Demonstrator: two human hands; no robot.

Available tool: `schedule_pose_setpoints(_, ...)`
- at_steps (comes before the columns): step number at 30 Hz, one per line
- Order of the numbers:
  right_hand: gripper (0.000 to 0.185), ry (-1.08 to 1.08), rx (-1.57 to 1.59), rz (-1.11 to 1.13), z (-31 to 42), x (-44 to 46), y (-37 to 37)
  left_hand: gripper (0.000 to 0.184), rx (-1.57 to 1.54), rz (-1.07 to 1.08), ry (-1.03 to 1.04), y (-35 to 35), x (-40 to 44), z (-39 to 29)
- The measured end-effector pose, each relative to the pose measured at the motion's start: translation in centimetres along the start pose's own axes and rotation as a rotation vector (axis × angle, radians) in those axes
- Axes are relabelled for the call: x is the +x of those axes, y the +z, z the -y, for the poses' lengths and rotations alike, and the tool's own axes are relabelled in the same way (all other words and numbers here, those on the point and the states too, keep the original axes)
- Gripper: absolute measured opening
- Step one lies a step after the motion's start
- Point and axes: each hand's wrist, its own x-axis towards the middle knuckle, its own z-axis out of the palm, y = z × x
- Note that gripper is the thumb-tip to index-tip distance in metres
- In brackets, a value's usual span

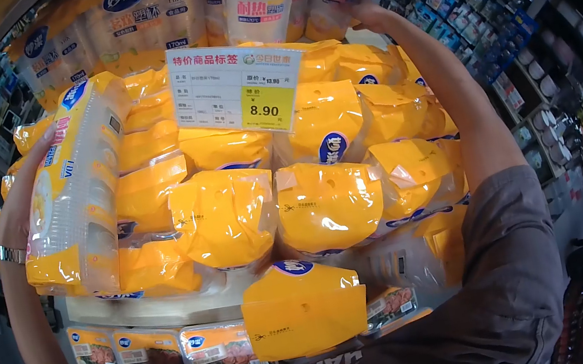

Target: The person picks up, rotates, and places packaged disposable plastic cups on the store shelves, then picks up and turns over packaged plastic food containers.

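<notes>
Plastic pack (75, 199) in left hand (23, 184)

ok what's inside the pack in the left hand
The pack in the left hand shows clear, rounded plastic shapes through its see-through side, probably stacked cups. Its yellow end and printing cover the rest, so their number can't be told.

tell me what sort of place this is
Most likely a shop: a rectangular white-and-yellow price sign showing 8.90 stands among rows of yellow-and-clear plastic packs, with tall shelves of blue packaged goods beyond.
</notes>
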Motion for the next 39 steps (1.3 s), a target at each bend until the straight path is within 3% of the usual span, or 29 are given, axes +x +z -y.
schedule_pose_setpoints(5, 0.093, 0.086, -0.162, -0.033, 3.6, -3.8, -0.6, 0.050, 0.033, 0.150, -0.095, -0.8, 0.4, -1.1)
schedule_pose_setpoints(9, 0.100, 0.132, -0.172, -0.094, 5.9, -8.2, -1.6, 0.048, 0.104, 0.202, 0.059, -2.4, -0.3, -1.5)
schedule_pose_setpoints(11, 0.096, 0.026, -0.237, -0.096, 7.8, -12.7, -1.6, 0.048, 0.194, 0.233, 0.157, -2.7, -1.8, -2.5)
schedule_pose_setpoints(15, 0.082, -0.290, -0.244, -0.038, 9.6, -21.5, -1.2, 0.054, 0.400, 0.282, 0.623, -2.2, -6.7, -4.8)
schedule_pose_setpoints(18, 0.060, -0.506, -0.152, 0.109, 14.3, -31.1, 0.9, 0.057, 0.639, 0.210, 0.924, 1.3, -10.8, -6.4)
schedule_pose_setpoints(23, 0.060, -0.908, 0.125, 0.250, 19.8, -41.2, 1.1, 0.077, 0.945, 0.184, 1.543, 16.2, -18.7, -4.3)
schedule_pose_setpoints(25, 0.061, -1.025, 0.222, 0.206, 21.2, -43.4, 0.2, 0.094, 0.823, 0.311, 1.963, 24.3, -18.7, -2.5)
schedule_pose_setpoints(27, 0.062, -1.052, 0.189, 0.124, 19.8, -43.2, -2.0, 0.109, 0.667, 0.773, 2.096, 28.6, -16.3, -3.2)
schedule_pose_setpoints(28, 0.063, -1.068, 0.167, 0.084, 18.9, -42.8, -3.5, 0.111, 0.717, 0.761, 2.170, 30.3, -15.0, -3.8)
schedule_pose_setpoints(29, 0.059, -0.950, 0.197, -0.030, 17.7, -42.1, -4.7, 0.113, 0.762, 0.749, 2.244, 32.1, -13.7, -4.4)
schedule_pose_setpoints(31, 0.055, -0.942, 0.158, -0.110, 16.4, -40.2, -6.3, 0.113, 0.984, 0.355, 2.401, 35.6, -12.3, -4.1)
schedule_pose_setpoints(33, 0.049, -0.909, 0.123, -0.174, 15.1, -37.8, -7.6, 0.111, 0.988, 0.549, 2.193, 38.3, -10.8, -3.4)
schedule_pose_setpoints(35, 0.061, -0.921, 0.188, -0.231, 12.0, -34.1, -8.3, 0.107, 0.883, 0.781, 1.854, 40.4, -8.8, -2.6)
schedule_pose_setpoints(38, 0.074, -0.914, 0.207, -0.331, 8.8, -30.3, -8.7, 0.099, 0.987, 0.702, 1.913, 43.5, -4.9, -2.1)
schedule_pose_setpoints(39, 0.077, -0.901, 0.198, -0.361, 7.8, -29.2, -8.7, 0.094, 1.131, 0.627, 1.797, 44.2, -3.7, -2.1)
